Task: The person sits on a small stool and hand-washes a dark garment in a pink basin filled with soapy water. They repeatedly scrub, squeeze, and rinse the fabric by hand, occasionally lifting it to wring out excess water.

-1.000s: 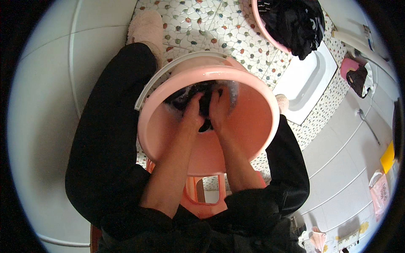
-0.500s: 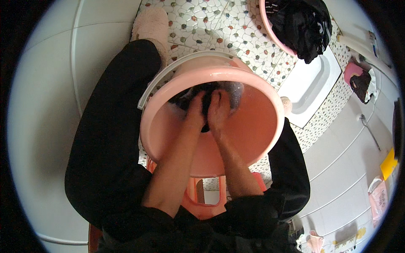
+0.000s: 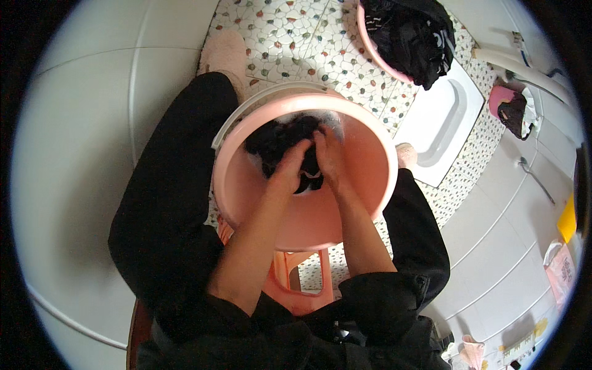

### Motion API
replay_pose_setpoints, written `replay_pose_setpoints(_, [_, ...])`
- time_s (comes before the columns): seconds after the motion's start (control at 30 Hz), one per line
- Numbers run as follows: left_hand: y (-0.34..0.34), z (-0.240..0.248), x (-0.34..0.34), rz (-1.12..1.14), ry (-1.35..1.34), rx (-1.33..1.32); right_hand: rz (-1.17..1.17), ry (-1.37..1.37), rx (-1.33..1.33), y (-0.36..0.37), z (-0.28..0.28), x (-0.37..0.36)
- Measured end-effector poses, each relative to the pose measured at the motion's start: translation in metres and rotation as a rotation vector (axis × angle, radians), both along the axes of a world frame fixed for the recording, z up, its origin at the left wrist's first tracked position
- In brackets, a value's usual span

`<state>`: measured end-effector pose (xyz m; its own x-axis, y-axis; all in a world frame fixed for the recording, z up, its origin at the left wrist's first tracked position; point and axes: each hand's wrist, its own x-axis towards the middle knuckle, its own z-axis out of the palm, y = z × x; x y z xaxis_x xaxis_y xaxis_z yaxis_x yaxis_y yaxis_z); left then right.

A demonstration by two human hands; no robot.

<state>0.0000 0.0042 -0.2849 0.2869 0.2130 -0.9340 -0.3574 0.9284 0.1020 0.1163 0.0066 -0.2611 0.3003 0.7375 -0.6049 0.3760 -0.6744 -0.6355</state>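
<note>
Both my hands are down inside a pink plastic bucket between my legs. A wet black garment lies bunched against its far inner wall, with soapy foam around it. My left hand grips the cloth near its middle, fingers partly hidden. Just to the right, my right hand is closed on the same garment, its fingertips at the far edge. A strip of the black cloth hangs below and between the two hands. The bucket's pale handle rests along the far left rim.
A pink basin heaped with black clothes stands at the far right, beside a white squat toilet. An orange-pink plastic stool is under the bucket's near side. Pebble-patterned floor spreads beyond; a white wall rises at left.
My hands have moved slightly apart, and more of the black garment shows in the bucket. The whole view has shifted a little, with the bucket more upright in it.
</note>
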Motion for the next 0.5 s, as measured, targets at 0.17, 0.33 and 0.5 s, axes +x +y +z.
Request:
replay_pose_setpoints(0.17, [0.03,0.048,-0.018,0.327,-0.305,-0.107,0.041,0.134,-0.073,-0.01,0.042,-0.007])
replay_pose_setpoints(0.33, [0.048,0.049,-0.01,0.221,-0.156,-0.081,0.372,-0.107,-0.017,-0.023,0.097,-0.021])
replay_pose_setpoints(0.5, [0.035,0.007,-0.016,-0.183,-0.309,-0.137,0.395,-0.17,0.034,-0.021,0.137,-0.038])
